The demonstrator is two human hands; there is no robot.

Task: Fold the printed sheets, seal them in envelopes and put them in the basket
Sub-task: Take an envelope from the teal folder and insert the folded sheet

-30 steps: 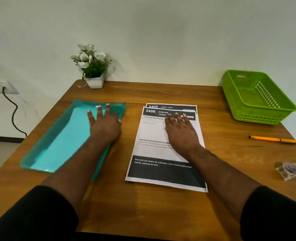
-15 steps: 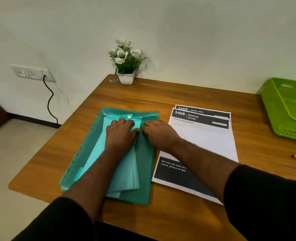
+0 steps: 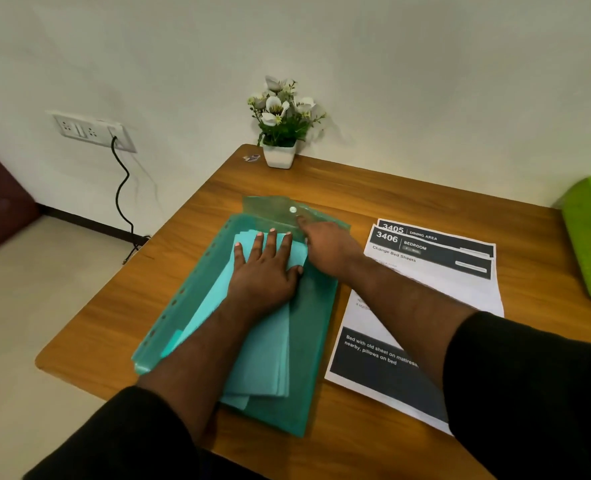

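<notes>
On the wooden counter a green snap folder has now been unsnapped, its flap turned back. The envelopes inside are pressed by the left hand, fingers spread flat; the right hand, moved off the printed sheets, touches the flap, its fingers hidden. The basket is seen at right.

The person wears black sleeves pushed up past the wrists, so both forearms and both hands are bare, with no rings.
</notes>
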